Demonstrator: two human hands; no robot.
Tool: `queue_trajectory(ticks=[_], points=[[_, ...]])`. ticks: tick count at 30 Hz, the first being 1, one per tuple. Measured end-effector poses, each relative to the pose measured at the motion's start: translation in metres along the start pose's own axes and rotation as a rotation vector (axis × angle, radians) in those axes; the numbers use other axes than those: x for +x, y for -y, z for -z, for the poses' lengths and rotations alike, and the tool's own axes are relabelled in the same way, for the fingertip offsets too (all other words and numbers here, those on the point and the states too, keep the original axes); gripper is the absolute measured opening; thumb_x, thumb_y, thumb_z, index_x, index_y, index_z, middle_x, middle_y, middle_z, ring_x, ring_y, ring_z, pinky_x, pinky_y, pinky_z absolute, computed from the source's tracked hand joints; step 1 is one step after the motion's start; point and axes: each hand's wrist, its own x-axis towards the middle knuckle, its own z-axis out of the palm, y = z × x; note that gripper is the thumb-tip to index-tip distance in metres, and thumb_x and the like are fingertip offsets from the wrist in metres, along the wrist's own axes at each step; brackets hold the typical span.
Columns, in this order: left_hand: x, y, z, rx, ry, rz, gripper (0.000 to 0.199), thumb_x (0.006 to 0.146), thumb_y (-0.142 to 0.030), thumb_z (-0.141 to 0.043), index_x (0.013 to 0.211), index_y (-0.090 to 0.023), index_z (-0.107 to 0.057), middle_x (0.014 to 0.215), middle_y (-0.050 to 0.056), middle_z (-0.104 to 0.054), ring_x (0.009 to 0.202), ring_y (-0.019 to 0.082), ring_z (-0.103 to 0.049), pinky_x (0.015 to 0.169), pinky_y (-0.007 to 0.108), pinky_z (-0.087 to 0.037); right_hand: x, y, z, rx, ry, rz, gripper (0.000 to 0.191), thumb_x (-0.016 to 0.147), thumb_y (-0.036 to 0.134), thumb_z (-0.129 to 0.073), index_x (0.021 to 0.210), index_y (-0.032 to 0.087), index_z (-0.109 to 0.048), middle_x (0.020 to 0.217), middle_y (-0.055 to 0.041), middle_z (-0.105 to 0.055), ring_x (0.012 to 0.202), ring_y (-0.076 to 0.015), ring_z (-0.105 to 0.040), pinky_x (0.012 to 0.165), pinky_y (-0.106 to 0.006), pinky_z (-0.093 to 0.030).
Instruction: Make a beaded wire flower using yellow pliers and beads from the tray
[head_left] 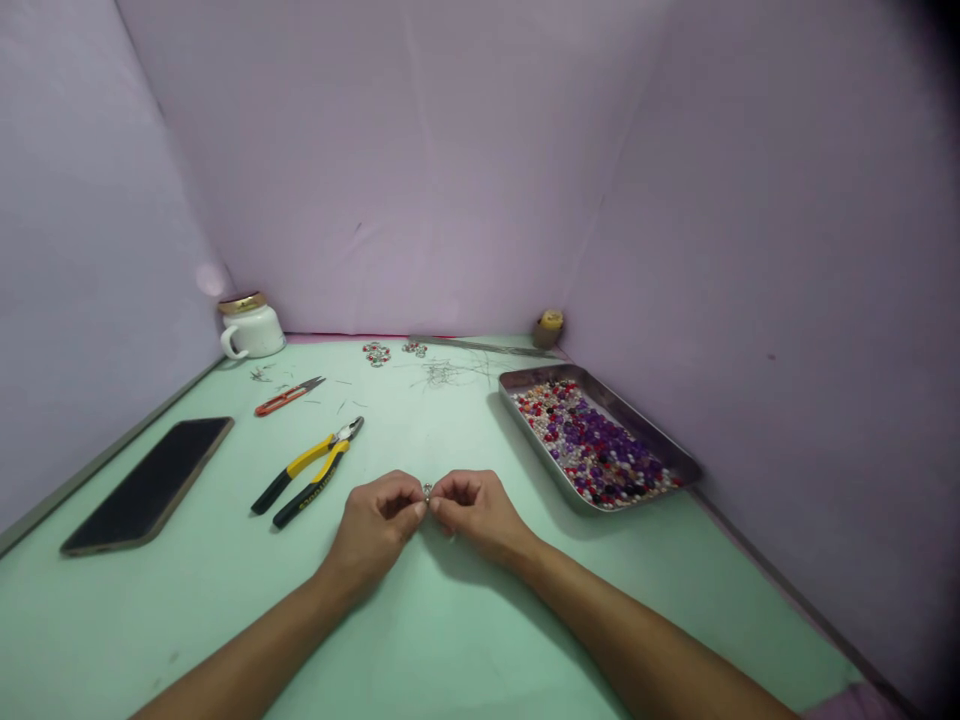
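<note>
My left hand (382, 520) and my right hand (480, 515) meet at the middle of the green table (420, 640), fingers pinched and thumbs nearly touching. Between the fingertips is a small beaded wire piece (427, 490), silvery and partly covered by the fingers of both hands. To the left of my left hand lie pliers (315, 470) with yellow and black handles, jaws pointing away. A metal tray (540, 460) of mixed purple, red, white and black beads (600, 440) stands to the right, beyond my right hand.
A phone (154, 485) lies at left, with red thread snips (289, 396) beyond it. At the back are a white mug (255, 332), finished-looking beaded pieces (376, 354), loose wire pieces (442, 372), a long wire bundle (487, 346) and a small yellow-topped container (550, 328). Pale walls enclose the table.
</note>
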Motion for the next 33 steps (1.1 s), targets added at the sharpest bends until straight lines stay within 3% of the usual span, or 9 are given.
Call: queue_trajectory(ticks=[6,16,24,33], points=[[0.0,-0.004,0.0,0.03,-0.025,-0.072,0.012,0.068,-0.02,-0.053,0.057,-0.018,-0.058,0.067,0.001,-0.055,0.064,0.013,-0.05,0.06,0.023,-0.038,0.002,0.005,0.0,0.122,-0.009,-0.078,0.021,0.06,0.03,-0.065,0.068,0.012,-0.057,0.048,0.004,-0.051,0.04,-0.0068,-0.046,0.043,-0.02,-0.038],[0.001,-0.001,-0.001,-0.106,-0.03,0.175,0.012,0.066,-0.027,-0.055,0.064,-0.015,-0.055,0.049,-0.002,-0.053,0.048,0.011,-0.049,0.05,0.024,-0.041,0.002,-0.006,0.0,-0.055,-0.025,0.019,0.012,0.064,0.022,-0.062,0.072,0.014,-0.063,0.058,0.0008,-0.057,0.049,-0.0071,-0.048,0.047,-0.019,-0.038],[0.0,-0.005,-0.003,-0.164,-0.058,0.162,0.005,0.063,-0.02,-0.059,0.061,-0.016,-0.055,0.051,-0.004,-0.054,0.051,0.009,-0.046,0.051,0.02,-0.038,0.001,0.002,0.0,0.012,-0.054,-0.004,0.015,0.064,0.026,-0.062,0.067,0.012,-0.065,0.053,0.0004,-0.058,0.047,-0.008,-0.047,0.049,-0.021,-0.038],[0.001,0.0,-0.001,-0.259,-0.051,0.246,0.017,0.064,-0.028,-0.061,0.069,-0.012,-0.058,0.057,0.002,-0.061,0.054,0.013,-0.056,0.057,0.027,-0.046,-0.001,-0.002,0.0,-0.135,-0.085,0.13,0.009,0.064,0.018,-0.061,0.07,0.015,-0.068,0.068,-0.0031,-0.064,0.062,-0.0125,-0.056,0.058,-0.023,-0.043]])
